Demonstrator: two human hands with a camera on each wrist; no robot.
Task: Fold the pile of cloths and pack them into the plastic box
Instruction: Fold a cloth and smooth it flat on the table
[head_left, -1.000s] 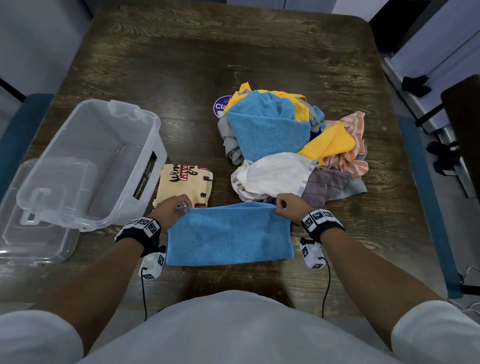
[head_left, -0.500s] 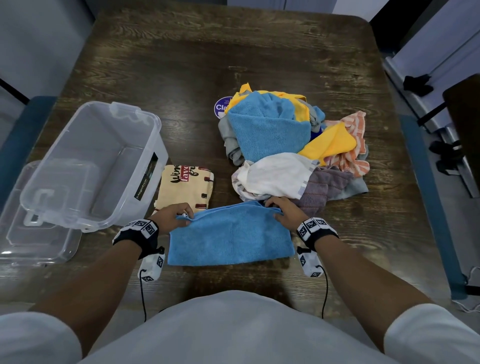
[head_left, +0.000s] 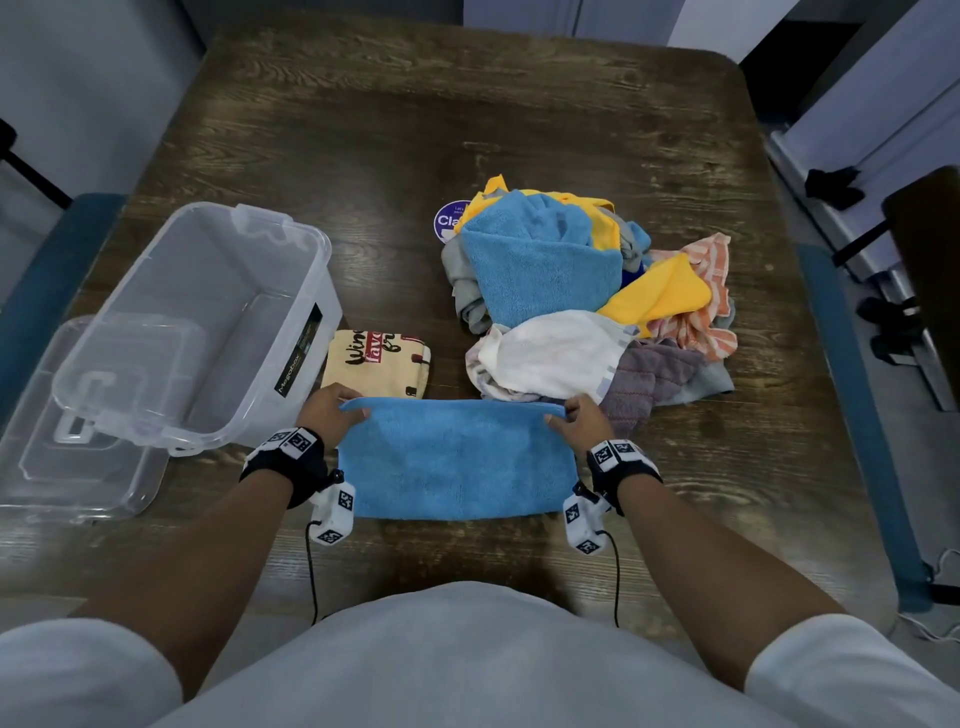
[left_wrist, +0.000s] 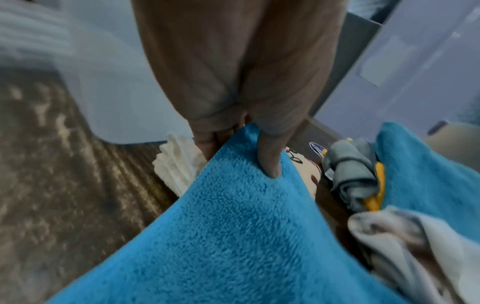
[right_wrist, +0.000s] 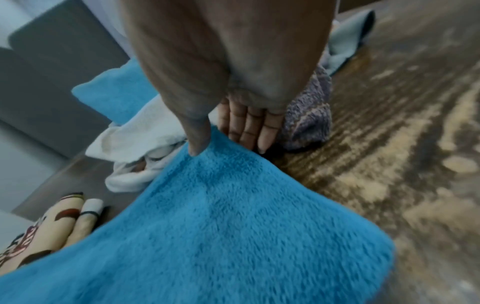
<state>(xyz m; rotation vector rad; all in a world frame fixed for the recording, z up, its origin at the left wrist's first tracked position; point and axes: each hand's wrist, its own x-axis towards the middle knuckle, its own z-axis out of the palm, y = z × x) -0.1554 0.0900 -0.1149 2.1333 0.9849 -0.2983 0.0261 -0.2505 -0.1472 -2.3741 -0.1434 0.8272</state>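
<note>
Task progress is at an early stage, operator. The plastic box (head_left: 319, 291) stands open and holds no cloth, its lid (head_left: 78, 467) lying partly beneath it at the table's (head_left: 467, 104) left edge. One printed cloth (head_left: 376, 366) is folded and lies just beside the box, not yet packed. The pile (head_left: 582, 291) on the right is unfolded: blue, yellow, white, grey, purple and striped orange pieces heaped together. By my assessment nearly all the folding and all the packing are outstanding. The piece in hand is the blue cloth (head_left: 457, 457), spread as a wide rectangle directly in front of you, its far edge next to the printed cloth and the foot of the pile. Your left hand (head_left: 332, 415) pinches the far left corner, thumb on top and fingers underneath, as the left wrist view confirms. Your right hand (head_left: 579, 421) takes the far right corner the same way, thumb pressed on the upper face, the fingers lying fairly straight behind the edge. Both corners look lifted slightly off the table. I judge a fold toward you is in hand.
</note>
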